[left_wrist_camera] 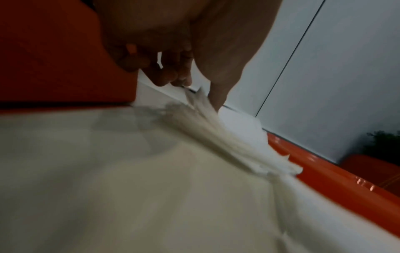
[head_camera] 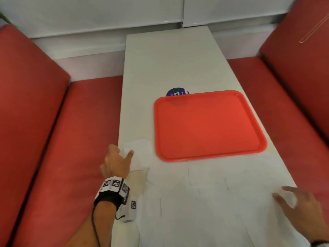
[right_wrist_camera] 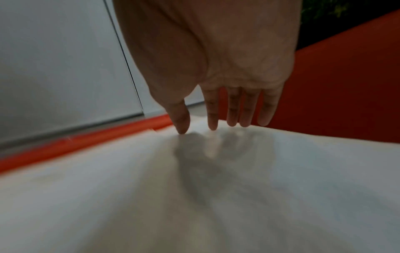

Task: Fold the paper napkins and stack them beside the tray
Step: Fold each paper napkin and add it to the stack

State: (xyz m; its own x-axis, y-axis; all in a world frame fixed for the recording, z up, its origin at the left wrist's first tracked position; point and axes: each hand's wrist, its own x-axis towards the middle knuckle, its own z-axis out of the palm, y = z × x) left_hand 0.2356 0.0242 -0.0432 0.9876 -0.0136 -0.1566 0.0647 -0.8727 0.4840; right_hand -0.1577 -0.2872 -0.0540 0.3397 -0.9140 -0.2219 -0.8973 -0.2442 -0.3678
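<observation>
The left hand [head_camera: 116,162] pinches a corner of the paper napkins [left_wrist_camera: 216,130] at the white surface [head_camera: 169,65] edge, just left of the red tray [head_camera: 208,123]. The right hand [head_camera: 302,209] lies flat, grip released, fingertips [right_wrist_camera: 213,126] on spread napkins (thin, likely slippery). A sharp pull could tear the sheet or drag it off the edge.

Head view high, downward; wrist views low, close; all share tray [head_camera: 210,125].
</observation>
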